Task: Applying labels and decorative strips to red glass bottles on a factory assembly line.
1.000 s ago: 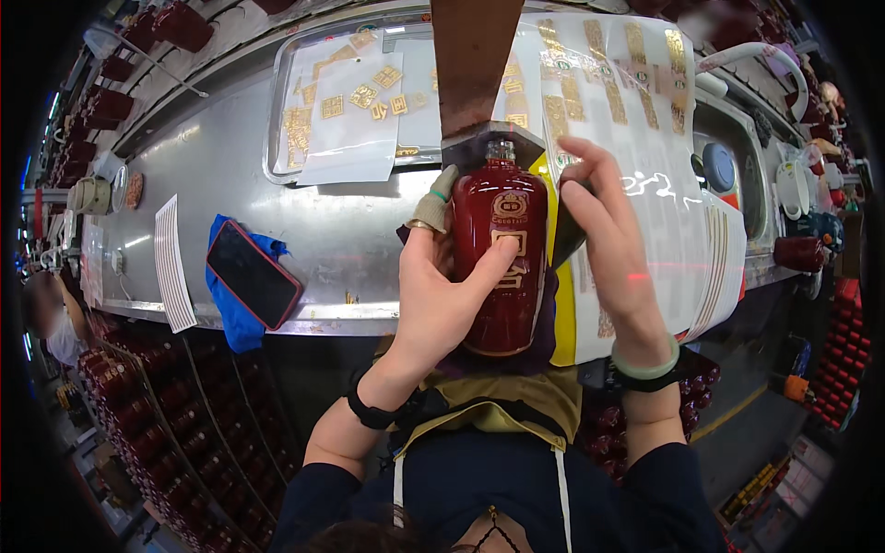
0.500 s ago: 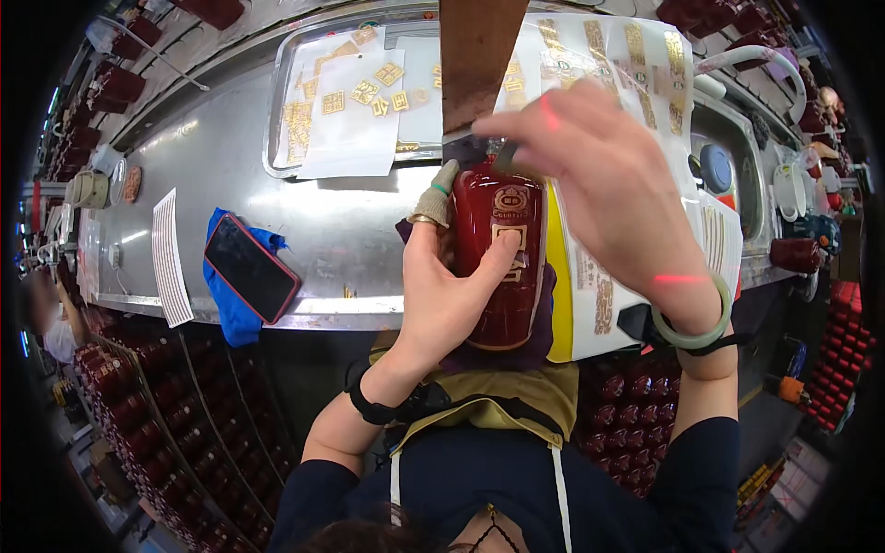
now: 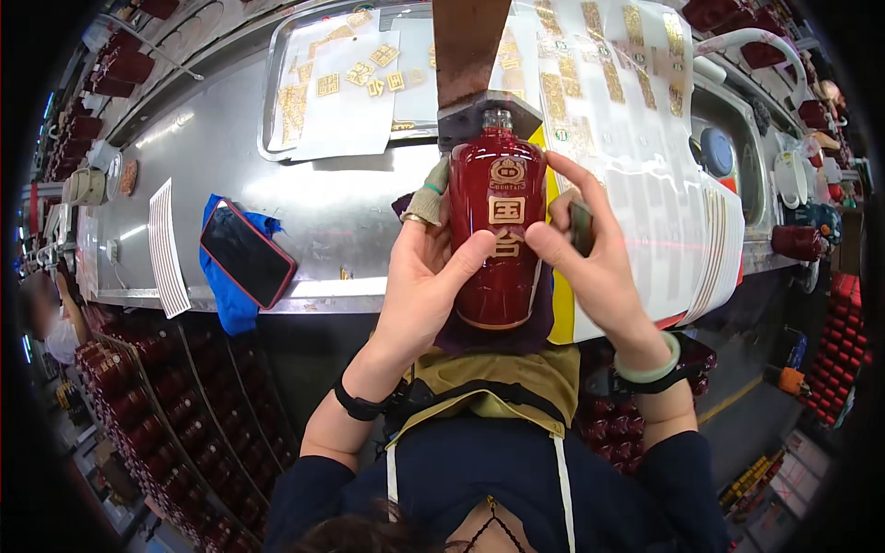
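Note:
A glossy dark red bottle (image 3: 498, 290) with a clear glass neck and gold emblems lies in front of me, its neck pointing away toward a metal block. My left hand (image 3: 426, 263) grips the bottle's left side, with the thumb across its front near the lower gold character. A knitted finger cover (image 3: 431, 195) with a green band sits on that hand's finger. My right hand (image 3: 595, 253) holds the bottle's right side between index finger and thumb. Tucked in its curled fingers is a small dark green piece (image 3: 581, 229), whose kind I cannot make out. Purple cloth (image 3: 466, 341) lies under the bottle.
A metal tray (image 3: 267, 120) with gold stickers on white sheets stands at the back left. White sheets of gold strips (image 3: 636, 157) cover the right side. A phone (image 3: 249, 253) rests on blue cloth. A brown post (image 3: 470, 51) rises behind the bottle; a sink (image 3: 751, 184) lies beyond the sheets.
My right hand has come down from above the bottle's neck to its right side, uncovering the neck. My left thumb has moved down and left, off the upper gold character.

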